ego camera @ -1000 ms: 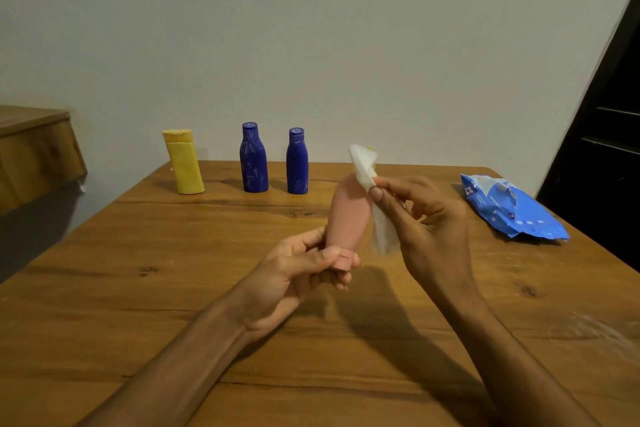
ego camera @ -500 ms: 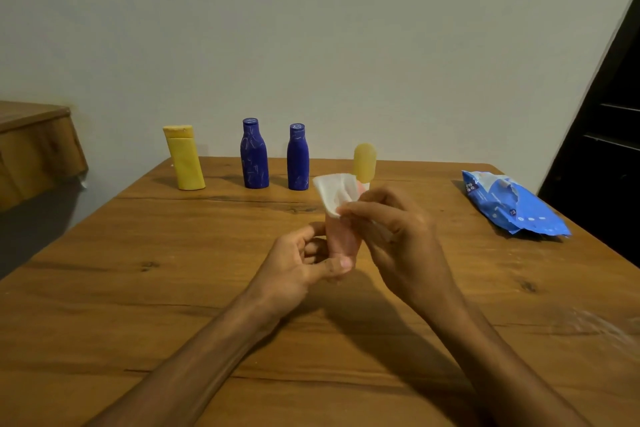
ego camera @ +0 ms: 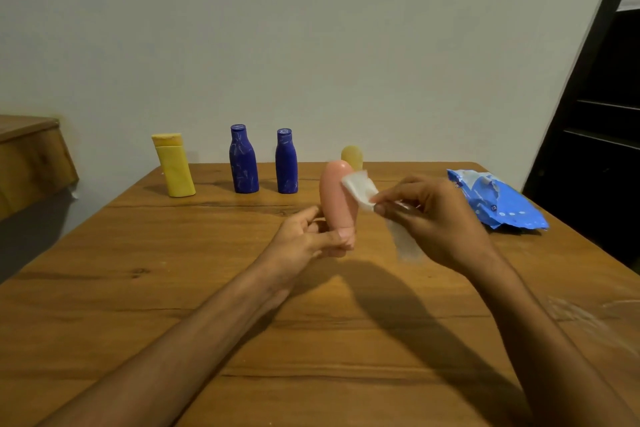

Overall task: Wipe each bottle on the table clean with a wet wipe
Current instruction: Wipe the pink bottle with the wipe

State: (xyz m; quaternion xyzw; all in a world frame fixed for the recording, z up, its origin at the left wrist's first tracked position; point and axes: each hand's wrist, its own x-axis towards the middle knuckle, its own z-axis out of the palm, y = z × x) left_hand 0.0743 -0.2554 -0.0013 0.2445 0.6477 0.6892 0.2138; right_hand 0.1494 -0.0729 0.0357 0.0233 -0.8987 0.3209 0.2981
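Note:
My left hand (ego camera: 308, 237) grips the lower end of a pink bottle (ego camera: 336, 196) and holds it upright above the table (ego camera: 173, 288). Just to its right, my right hand (ego camera: 433, 222) pinches a white wet wipe (ego camera: 360, 189) against the bottle's upper right side; the wipe's tail hangs below my fingers. At the back of the table stand a yellow bottle (ego camera: 174, 166), two dark blue bottles (ego camera: 243, 159) (ego camera: 286, 161), and a pale yellow bottle (ego camera: 352, 156) partly hidden behind the pink one.
A blue wet wipe pack (ego camera: 498, 199) lies open at the right of the table. A white wall rises behind the table. A dark doorway (ego camera: 595, 114) is at the right and a wooden ledge (ego camera: 31, 152) at the left.
My right hand has drawn the wipe from over the bottle's top to its right side, and the bottle's pink upper end has come into view. My left hand keeps its grip.

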